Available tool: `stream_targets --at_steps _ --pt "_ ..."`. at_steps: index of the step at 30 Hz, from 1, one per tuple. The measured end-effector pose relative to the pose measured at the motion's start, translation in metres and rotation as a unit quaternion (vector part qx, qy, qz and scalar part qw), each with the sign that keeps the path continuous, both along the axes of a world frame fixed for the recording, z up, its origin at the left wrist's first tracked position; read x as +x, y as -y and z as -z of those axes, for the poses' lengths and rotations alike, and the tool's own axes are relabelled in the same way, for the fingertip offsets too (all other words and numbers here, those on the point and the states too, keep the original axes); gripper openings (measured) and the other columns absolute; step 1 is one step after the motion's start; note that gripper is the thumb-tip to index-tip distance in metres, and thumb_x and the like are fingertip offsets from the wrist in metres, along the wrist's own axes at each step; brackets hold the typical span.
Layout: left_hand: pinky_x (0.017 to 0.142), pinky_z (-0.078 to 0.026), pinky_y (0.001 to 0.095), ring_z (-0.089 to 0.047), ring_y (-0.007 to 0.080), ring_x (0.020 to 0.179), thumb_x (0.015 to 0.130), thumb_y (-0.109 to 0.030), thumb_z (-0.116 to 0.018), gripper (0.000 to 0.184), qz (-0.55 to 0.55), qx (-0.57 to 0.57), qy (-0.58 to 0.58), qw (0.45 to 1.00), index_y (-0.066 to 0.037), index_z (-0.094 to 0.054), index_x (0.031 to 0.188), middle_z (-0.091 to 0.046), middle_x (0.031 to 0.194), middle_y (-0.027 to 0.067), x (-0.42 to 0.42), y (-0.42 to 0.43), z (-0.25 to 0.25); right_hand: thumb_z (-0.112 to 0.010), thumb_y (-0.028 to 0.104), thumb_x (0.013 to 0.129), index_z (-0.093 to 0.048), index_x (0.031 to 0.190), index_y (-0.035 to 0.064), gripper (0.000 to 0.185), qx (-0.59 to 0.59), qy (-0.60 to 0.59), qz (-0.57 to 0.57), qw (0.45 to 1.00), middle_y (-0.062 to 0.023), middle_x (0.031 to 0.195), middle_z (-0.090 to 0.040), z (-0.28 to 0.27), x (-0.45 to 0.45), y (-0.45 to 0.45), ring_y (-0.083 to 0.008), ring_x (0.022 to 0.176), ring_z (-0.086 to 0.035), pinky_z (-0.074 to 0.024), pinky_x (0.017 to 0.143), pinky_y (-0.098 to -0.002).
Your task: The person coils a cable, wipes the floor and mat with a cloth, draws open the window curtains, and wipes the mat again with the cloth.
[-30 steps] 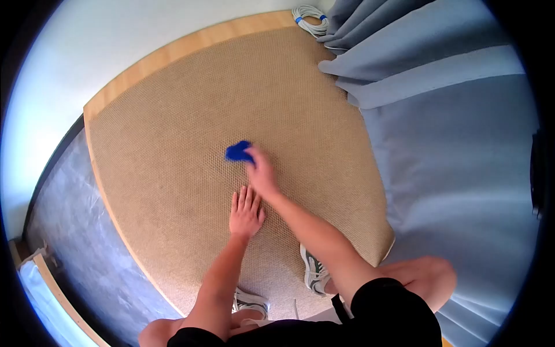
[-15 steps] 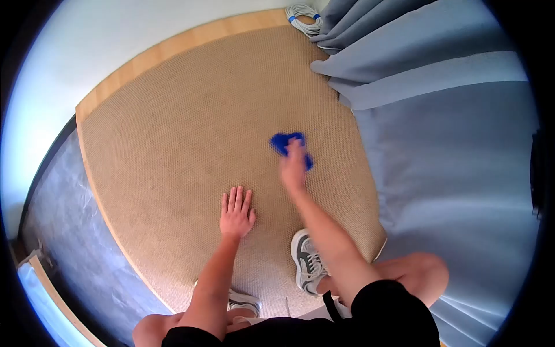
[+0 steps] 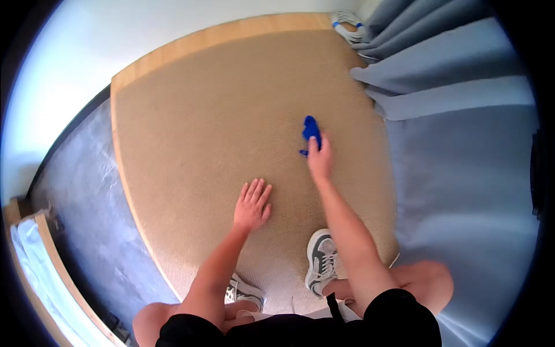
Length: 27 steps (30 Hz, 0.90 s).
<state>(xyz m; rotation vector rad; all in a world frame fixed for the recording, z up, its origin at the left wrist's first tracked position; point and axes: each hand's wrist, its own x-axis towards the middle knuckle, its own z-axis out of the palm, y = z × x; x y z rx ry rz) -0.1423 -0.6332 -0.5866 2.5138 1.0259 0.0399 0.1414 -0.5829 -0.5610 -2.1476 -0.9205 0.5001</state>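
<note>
My right hand [image 3: 321, 157] is closed on a crumpled blue cloth [image 3: 311, 128], held at or just above the tan woven carpet [image 3: 191, 139]; whether the cloth touches the surface I cannot tell. Lower and to the left, my left hand [image 3: 252, 206] lies flat on the carpet with its fingers spread and nothing in it.
Grey curtains [image 3: 457, 156] hang along the right side. A coiled white cable [image 3: 348, 29] lies at the carpet's far right corner. Wooden trim [image 3: 231, 30] borders the far edge. My shoes [image 3: 321, 260] rest on the carpet near me. A wood-framed item [image 3: 55, 266] stands lower left.
My right hand has moved right, then slightly farther away, with the blue cloth changing shape. My left hand stays flat on the carpet. The view has shifted a little.
</note>
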Motion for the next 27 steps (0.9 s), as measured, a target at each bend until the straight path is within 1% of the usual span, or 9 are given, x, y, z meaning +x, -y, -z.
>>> stream_targets --at_steps 1,2,4,16,19,21,23,25,27 --pt "0.127 -0.013 0.0492 -0.023 0.029 0.154 0.097 -0.041 -0.05 0.066 -0.012 -0.004 -0.009 1.0 -0.013 -0.038 0.156 -0.031 0.165 0.0111 -0.013 0.0 0.0 -0.06 0.033 0.1 -0.054 0.14 0.0019 0.051 0.012 0.128 -0.043 0.991 -0.0223 0.146 -0.053 0.02 0.012 0.003 -0.0372 0.141 -0.044 -0.037 0.114 -0.049" --pt "0.127 -0.014 0.0494 -0.023 0.0288 0.154 0.097 -0.041 -0.05 0.066 -0.032 0.003 -0.021 0.999 -0.014 -0.038 0.156 -0.03 0.165 0.0113 -0.027 -0.004 0.0 -0.06 0.033 0.1 -0.054 0.14 0.0019 0.051 0.011 0.122 -0.052 0.991 -0.0223 0.146 -0.053 0.03 0.014 0.006 -0.0372 0.141 -0.044 -0.037 0.114 -0.049" --pt "0.127 -0.014 0.0496 -0.022 0.0279 0.155 0.099 -0.045 -0.049 0.065 -0.044 0.014 -0.073 0.996 -0.022 -0.037 0.158 -0.028 0.166 0.01 -0.05 -0.009 0.009 -0.062 0.03 0.099 -0.048 0.148 0.0083 0.056 -0.05 0.266 -0.174 0.947 -0.0161 0.158 -0.042 0.043 0.016 0.005 -0.0346 0.151 -0.029 -0.0263 0.123 -0.0489" --pt "0.128 -0.009 0.0491 -0.021 0.0259 0.155 0.101 -0.05 -0.044 0.061 -0.022 -0.02 -0.079 0.996 -0.029 -0.037 0.158 -0.029 0.166 0.0061 -0.057 -0.016 0.01 -0.06 0.013 0.096 -0.044 0.151 0.0051 0.058 -0.054 0.188 -0.115 0.974 -0.0186 0.161 -0.037 0.063 0.007 -0.005 -0.0378 0.152 -0.027 -0.0218 0.125 -0.0504" --pt "0.128 -0.008 0.0488 -0.021 0.0261 0.155 0.102 -0.05 -0.043 0.061 -0.022 -0.013 -0.065 0.998 -0.028 -0.037 0.158 -0.029 0.166 0.0065 -0.058 -0.018 0.015 -0.059 0.009 0.096 -0.045 0.151 0.0047 0.056 -0.051 0.131 -0.05 0.989 -0.0161 0.16 -0.039 0.051 -0.033 -0.013 -0.0359 0.152 -0.029 -0.0221 0.125 -0.048" --pt "0.128 -0.008 0.0488 -0.021 0.0265 0.155 0.102 -0.05 -0.042 0.061 -0.024 -0.012 -0.042 0.999 -0.027 -0.036 0.158 -0.03 0.166 0.0068 -0.059 -0.017 0.012 -0.062 0.003 0.089 -0.051 0.145 0.0043 0.056 0.009 0.182 -0.096 0.978 -0.018 0.157 -0.043 0.066 -0.078 -0.016 -0.0368 0.15 -0.033 -0.0238 0.124 -0.0516" --pt "0.128 -0.008 0.0488 -0.023 0.0285 0.154 0.102 -0.049 -0.041 0.063 -0.026 -0.003 -0.015 1.0 -0.02 -0.037 0.158 -0.031 0.165 0.0094 -0.059 -0.016 0.005 -0.063 0.0 0.085 -0.054 0.139 0.0038 0.056 0.04 0.179 -0.145 0.972 -0.0191 0.154 -0.046 0.071 -0.141 -0.03 -0.0371 0.148 -0.035 -0.0236 0.124 -0.0515" --pt "0.128 -0.009 0.0486 -0.024 0.0309 0.154 0.101 -0.05 -0.041 0.067 0.024 -0.032 -0.097 0.995 -0.012 -0.037 0.157 -0.031 0.165 0.0126 -0.064 -0.019 0.001 -0.063 -0.003 0.082 -0.056 0.136 0.0031 0.055 0.056 0.144 -0.2 0.967 -0.0207 0.152 -0.048 0.06 -0.212 -0.042 -0.0378 0.147 -0.037 -0.0232 0.124 -0.0516" --pt "0.128 -0.01 0.0483 -0.026 0.0331 0.153 0.1 -0.048 -0.042 0.068 0.035 -0.015 -0.017 0.999 -0.006 -0.04 0.153 -0.036 0.162 0.0155 -0.079 -0.008 0.029 -0.063 -0.004 0.082 -0.057 0.134 0.0028 0.053 0.089 0.121 -0.27 0.951 -0.0199 0.15 -0.05 0.063 -0.277 -0.046 -0.0378 0.147 -0.037 -0.0214 0.124 -0.0526"
